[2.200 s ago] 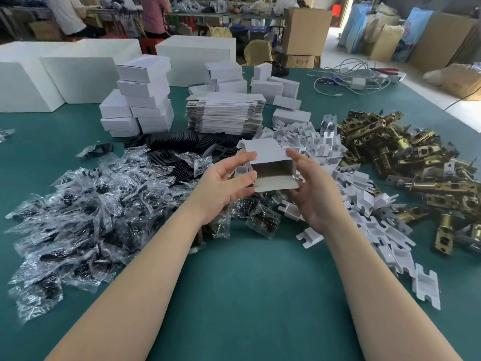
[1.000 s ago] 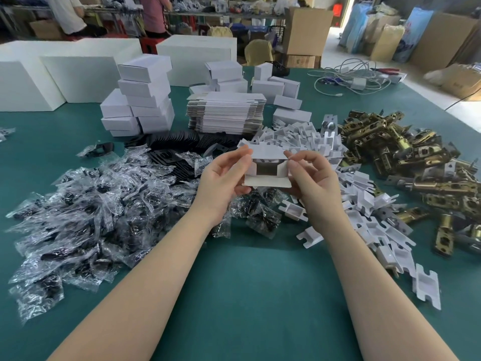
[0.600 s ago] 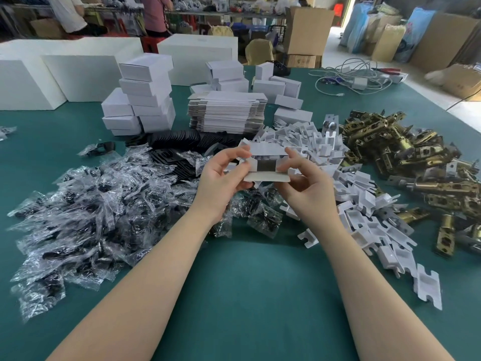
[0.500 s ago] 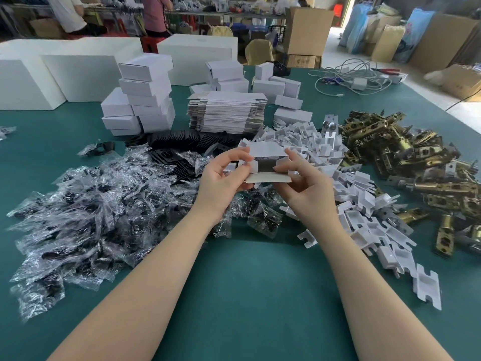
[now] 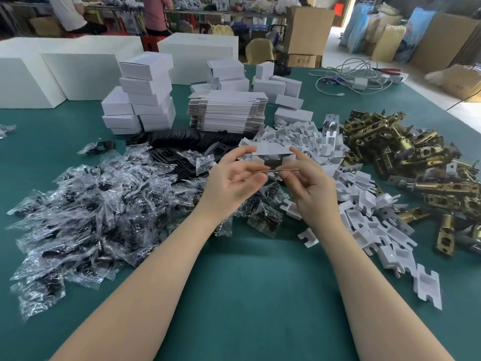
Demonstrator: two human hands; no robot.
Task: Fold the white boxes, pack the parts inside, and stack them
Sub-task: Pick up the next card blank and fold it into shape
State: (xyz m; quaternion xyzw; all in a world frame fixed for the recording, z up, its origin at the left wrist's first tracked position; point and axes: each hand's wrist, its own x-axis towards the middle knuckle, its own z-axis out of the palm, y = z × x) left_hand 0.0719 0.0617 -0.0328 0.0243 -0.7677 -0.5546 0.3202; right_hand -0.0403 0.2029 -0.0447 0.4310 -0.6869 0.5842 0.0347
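Both hands are raised above the green tabletop (image 5: 247,269), holding a small, partly folded white box (image 5: 272,158) between them. The left hand (image 5: 231,182) has its index finger and thumb curled against the box's left end, the other fingers loosely bent below. The right hand (image 5: 309,183) pinches the right end, index finger along the top corner, thumb on the near flap, which lies almost edge-on to the camera. The box's open side faces the person and its inside looks dark.

Just beyond and under the hands lies a heap of clear plastic bags with dark parts (image 5: 91,204), spreading to the left. To the right is a pile of white plastic inserts (image 5: 364,204), and further right a pile of brass-coloured door latches (image 5: 416,165). Behind the held box sit black plates (image 5: 182,138) in a row, then a stack of flat unfolded box blanks (image 5: 227,113). Left of that stands a stack of folded white boxes (image 5: 145,92), with more folded boxes (image 5: 278,84) scattered behind the blanks. Large white cartons (image 5: 78,74) stand at the far edge, and a tangle of white cables (image 5: 354,76) lies far right.
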